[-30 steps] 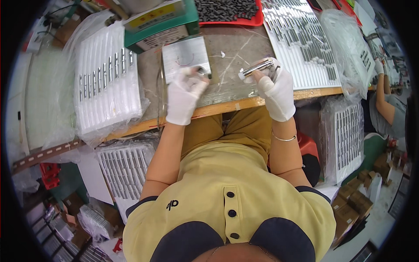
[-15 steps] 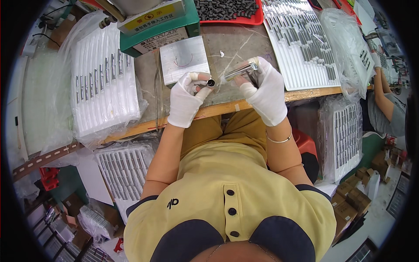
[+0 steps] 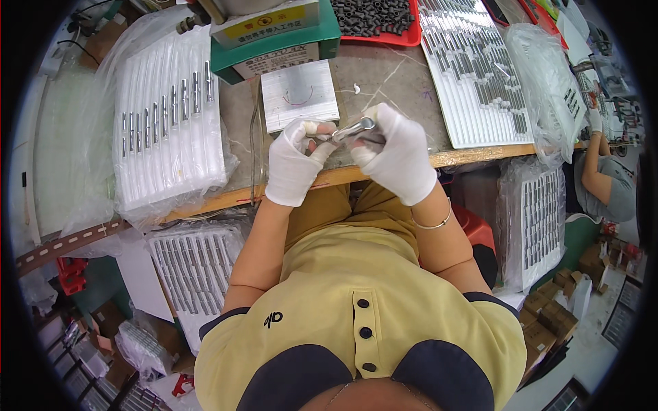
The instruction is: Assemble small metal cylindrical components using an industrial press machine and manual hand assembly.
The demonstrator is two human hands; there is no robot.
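Two gloved hands meet over the surface's (image 3: pixel 384 75) near edge. The left hand (image 3: pixel 296 161) and the right hand (image 3: pixel 396 154) each pinch one end of a short metal rod (image 3: pixel 348 130), which runs left to right between them, tilted up toward the right.

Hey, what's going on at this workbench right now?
A seated person in white gloves holds a small shiny metal rod between both hands, the left hand and right hand brought close together over the front edge of the workbench. A white ridged tray with metal pieces lies at their left, another tray at their right, and a red bin of small dark parts sits farther back. Another person works at the far right.
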